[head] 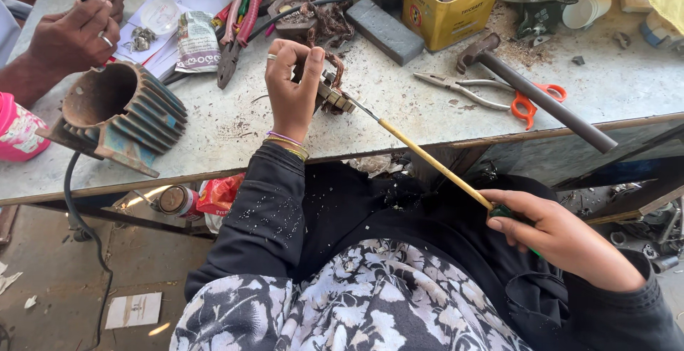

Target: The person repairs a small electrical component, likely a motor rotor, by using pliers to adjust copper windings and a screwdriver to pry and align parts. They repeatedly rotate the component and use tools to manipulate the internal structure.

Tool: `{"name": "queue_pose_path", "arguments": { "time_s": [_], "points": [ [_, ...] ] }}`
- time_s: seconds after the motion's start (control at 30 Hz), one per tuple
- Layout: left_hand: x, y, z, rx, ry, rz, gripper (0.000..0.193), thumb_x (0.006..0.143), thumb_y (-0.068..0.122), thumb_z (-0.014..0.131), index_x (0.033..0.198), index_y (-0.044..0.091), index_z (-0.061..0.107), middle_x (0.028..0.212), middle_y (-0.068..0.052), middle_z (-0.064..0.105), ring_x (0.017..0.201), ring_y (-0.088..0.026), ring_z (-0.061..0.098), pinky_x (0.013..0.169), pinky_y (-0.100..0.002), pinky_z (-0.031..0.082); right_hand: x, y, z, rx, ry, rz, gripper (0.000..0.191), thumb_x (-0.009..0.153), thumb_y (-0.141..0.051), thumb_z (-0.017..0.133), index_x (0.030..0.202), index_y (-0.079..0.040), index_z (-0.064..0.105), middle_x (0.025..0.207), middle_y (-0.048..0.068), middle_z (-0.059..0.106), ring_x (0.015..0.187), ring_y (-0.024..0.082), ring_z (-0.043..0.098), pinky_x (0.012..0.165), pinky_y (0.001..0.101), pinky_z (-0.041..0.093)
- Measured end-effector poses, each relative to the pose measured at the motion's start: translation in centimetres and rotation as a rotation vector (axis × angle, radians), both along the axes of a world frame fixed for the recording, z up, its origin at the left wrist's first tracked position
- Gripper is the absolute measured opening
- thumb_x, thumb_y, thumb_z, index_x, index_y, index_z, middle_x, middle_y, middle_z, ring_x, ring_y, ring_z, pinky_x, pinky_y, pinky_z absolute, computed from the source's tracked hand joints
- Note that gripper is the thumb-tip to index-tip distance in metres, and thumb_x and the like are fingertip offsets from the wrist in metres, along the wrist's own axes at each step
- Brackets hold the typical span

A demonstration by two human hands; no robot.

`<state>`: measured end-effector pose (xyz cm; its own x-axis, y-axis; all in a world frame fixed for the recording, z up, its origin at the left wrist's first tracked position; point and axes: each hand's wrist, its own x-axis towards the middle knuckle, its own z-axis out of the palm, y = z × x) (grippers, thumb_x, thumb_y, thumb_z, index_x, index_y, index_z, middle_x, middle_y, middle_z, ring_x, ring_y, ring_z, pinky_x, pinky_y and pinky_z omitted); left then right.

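Left hand (pixel 291 84) closed around a small motor core (pixel 331 94) with brown copper windings, pinning it down on the workbench (pixel 235 126) close to the near edge; thumb and fingers wrap its top, likely so it cannot turn or slide under pressure. Right hand (pixel 552 233) clamped on the green handle end of a long yellow-shafted screwdriver (pixel 434 162), held low over the lap, off the bench. The shaft runs up and left across the bench's near edge, its metal tip touching the core's side; the shallow angle seems chosen for prying or pushing into the winding slots.

Outward from the core: more loose copper wire and a hexagonal part just behind it. Grey sharpening block (pixel 385 30) and yellow tin (pixel 449 2) toward the far edge. Hammer (pixel 534 91) lies diagonally to the right, its handle overhanging the near edge, with orange-handled scissors (pixel 531 101) and pliers beside it, all within reach. Finned motor housing (pixel 117 112) rests on its side at the near left. Another person's hands (pixel 71 34) work at the far left corner.
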<state>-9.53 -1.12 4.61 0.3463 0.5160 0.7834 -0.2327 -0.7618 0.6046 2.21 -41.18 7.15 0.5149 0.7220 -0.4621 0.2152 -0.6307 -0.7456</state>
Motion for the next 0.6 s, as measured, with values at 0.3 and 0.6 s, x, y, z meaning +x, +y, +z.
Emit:
{"name": "queue_pose_path", "arguments": {
  "time_s": [0.3, 0.6],
  "points": [
    [0.1, 0.1, -0.1, 0.053, 0.004, -0.033, 0.043, 0.106, 0.028, 0.066, 0.073, 0.003, 0.057, 0.079, -0.002, 0.052, 0.074, -0.013, 0.050, 0.067, -0.028, 0.041, 1.4, -0.1, -0.1, -0.120, 0.014, -0.005, 0.062, 0.087, -0.028, 0.075, 0.146, -0.023, 0.060, 0.076, 0.005, 0.069, 0.063, 0.015, 0.061, 0.055, 0.0322, 0.052],
    [-0.3, 0.4, 0.6, 0.206, 0.089, -0.104, 0.048, 0.103, 0.043, 0.065, 0.078, 0.004, 0.056, 0.085, -0.005, 0.047, 0.080, -0.017, 0.048, 0.070, -0.031, 0.040, 3.7, -0.6, -1.3, -0.054, 0.000, 0.101, 0.061, 0.090, -0.026, 0.072, 0.149, -0.017, 0.059, 0.090, 0.005, 0.066, 0.066, 0.014, 0.056, 0.055, 0.0316, 0.053]
  ]
}}
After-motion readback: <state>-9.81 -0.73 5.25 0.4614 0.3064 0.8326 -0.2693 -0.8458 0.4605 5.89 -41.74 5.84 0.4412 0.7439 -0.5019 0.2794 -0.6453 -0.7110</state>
